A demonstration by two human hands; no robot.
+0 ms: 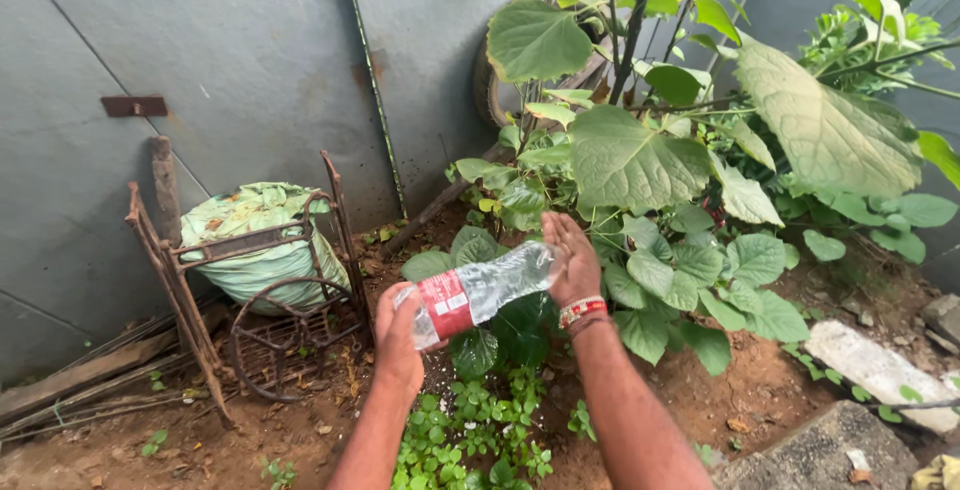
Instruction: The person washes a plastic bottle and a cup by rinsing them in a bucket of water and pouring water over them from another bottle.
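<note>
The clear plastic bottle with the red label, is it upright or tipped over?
Tipped: the clear plastic bottle with the red label lies nearly sideways between the left hand and right hand.

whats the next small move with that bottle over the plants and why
Probably lower the neck end a little more. The clear plastic bottle lies almost level between the left hand at its lower end and the right hand at its raised base, above the small green plants. No stream can be made out, so a steeper tilt looks needed.
</note>
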